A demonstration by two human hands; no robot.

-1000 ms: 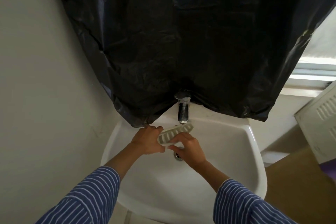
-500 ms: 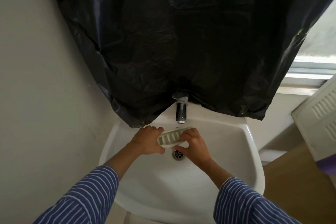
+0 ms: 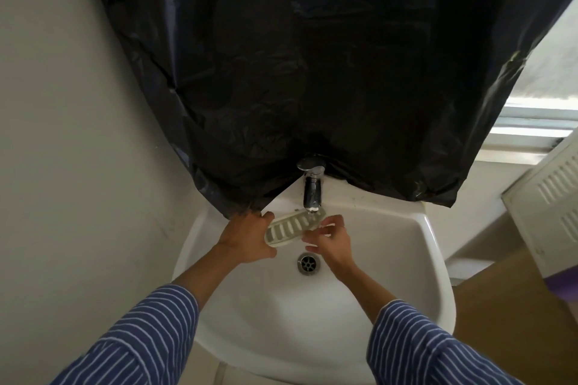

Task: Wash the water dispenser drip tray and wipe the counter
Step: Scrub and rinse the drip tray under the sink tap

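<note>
Black plastic sheeting (image 3: 312, 72) hangs over the white sink (image 3: 431, 259). Left hand (image 3: 247, 239) alone grips the drip tray (image 3: 294, 226) under the tap (image 3: 311, 194); right hand (image 3: 331, 241) fingers hover loosely curled, holding nothing. Wet, it could slip into the basin.

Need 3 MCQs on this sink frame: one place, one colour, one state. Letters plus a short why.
1. Where is the drip tray?
A. beside the window
B. over the sink, under the tap
C. on the floor

2. What colour is the plastic sheet behind the tap?
A. black
B. white
C. red

3. How is the left hand engaged?
A. hanging idle
B. turning the tap
C. gripping the tray's left end

Answers: B, the tray's far end sits below the spout; A, the sheet is dark black; C, its fingers curl round that end, while the right hand is at the other.
</note>
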